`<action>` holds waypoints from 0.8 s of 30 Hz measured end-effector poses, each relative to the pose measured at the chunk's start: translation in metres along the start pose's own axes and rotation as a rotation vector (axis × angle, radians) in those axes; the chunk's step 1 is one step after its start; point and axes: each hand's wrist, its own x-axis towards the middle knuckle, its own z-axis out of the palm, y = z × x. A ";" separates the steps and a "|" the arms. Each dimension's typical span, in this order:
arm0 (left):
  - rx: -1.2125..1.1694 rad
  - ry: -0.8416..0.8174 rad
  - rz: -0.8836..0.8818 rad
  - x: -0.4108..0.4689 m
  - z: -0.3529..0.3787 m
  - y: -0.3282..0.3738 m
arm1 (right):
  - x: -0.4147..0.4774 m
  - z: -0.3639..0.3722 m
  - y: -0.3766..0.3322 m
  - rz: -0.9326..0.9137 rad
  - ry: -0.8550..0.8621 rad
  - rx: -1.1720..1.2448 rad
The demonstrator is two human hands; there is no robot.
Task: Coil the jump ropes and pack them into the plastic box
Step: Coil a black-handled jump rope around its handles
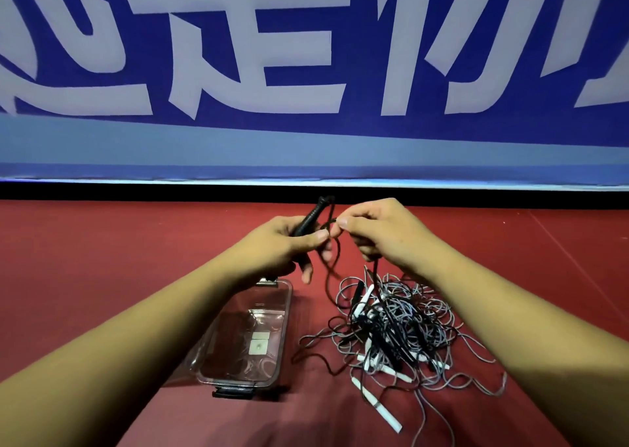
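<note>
One view only, head camera, looking down over both forearms.

Step in hand, as I read it: starting the first coil. The left hand (289, 242) grips a black handle (308, 220), fingers curled round it, handle tip pointing up and away. The right hand (377, 232) pinches the black cord (332, 266) between thumb and forefinger, just beside the handle. From there the cord drops down into the pile (398, 324), a tangle of grey and black ropes with white and black handles, lying on the red floor (102, 259) under the right forearm.

The box (288, 305) is clear plastic with no lid on, sits on the floor just left of the pile, partly under the left forearm. No rope in it that I can see.

Next move likely calls for drawing cord free of the tangle and looping it at the handle; snagging on other ropes is the risk.

Pose: both hands raised, nearly touching, arms reaching forward. A blue banner (306, 55) stands behind.
</note>
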 end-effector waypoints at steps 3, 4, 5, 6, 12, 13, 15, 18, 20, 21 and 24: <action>-0.134 0.180 0.029 0.010 -0.005 -0.006 | -0.003 -0.009 0.014 0.068 -0.072 -0.074; -0.199 0.270 0.037 0.014 -0.008 -0.007 | -0.006 -0.013 0.024 0.118 -0.112 -0.159; -0.253 0.349 0.043 0.016 -0.013 -0.006 | -0.010 -0.017 0.034 0.182 -0.153 -0.266; -0.292 0.417 0.040 0.018 -0.018 -0.008 | -0.013 -0.022 0.045 0.251 -0.187 -0.370; -0.267 0.589 -0.168 0.019 -0.036 -0.029 | -0.015 -0.031 0.063 0.358 -0.108 -0.415; -0.144 0.613 -0.210 0.018 -0.038 -0.031 | -0.015 -0.027 0.059 0.344 -0.098 -0.390; 0.124 0.625 -0.196 0.015 -0.041 -0.030 | -0.014 -0.017 0.050 0.306 -0.079 -0.346; 0.203 0.457 -0.027 0.011 -0.032 -0.024 | -0.010 -0.004 0.034 0.259 -0.075 -0.251; 0.153 0.260 0.012 0.010 -0.019 -0.019 | -0.007 0.003 0.023 0.241 -0.107 -0.200; 0.132 0.164 0.008 0.009 -0.013 -0.016 | -0.006 0.005 0.017 0.226 -0.126 -0.167; 0.077 -0.026 -0.014 0.010 0.001 -0.013 | -0.004 0.007 0.007 0.196 -0.123 -0.029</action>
